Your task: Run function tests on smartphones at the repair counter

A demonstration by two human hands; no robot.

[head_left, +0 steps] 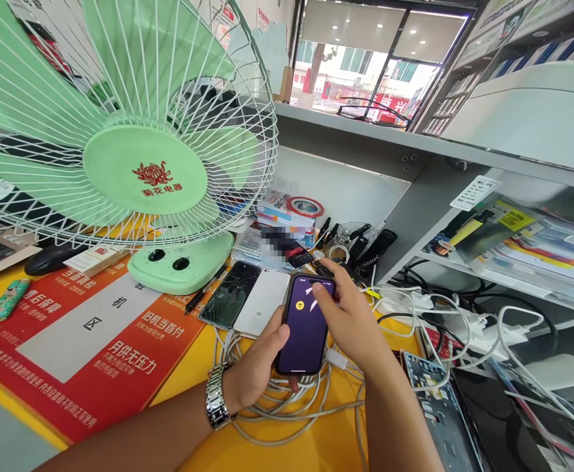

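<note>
A dark smartphone (301,344) with a lit purple screen is held upright above the desk. My left hand (259,364) is closed around its lower left side, thumb along the edge and a fingertip showing below it. At the phone's upper right is my right hand (348,313), its thumb over the top of the screen and its index finger reaching past the top edge; its other fingers are hidden. Just behind lie a phone with a cracked dark screen (231,294) and a white phone (263,303). A coiled grey cable (282,414) lies beneath my hands.
A green desk fan (179,265) fills the left, standing on a red printed mat (105,387). Opened phone parts (434,400) and tangled white cables (459,334) crowd the right. Boxes (287,219) and a roll of tape (305,207) stand at the back, beside a grey shelf (415,190).
</note>
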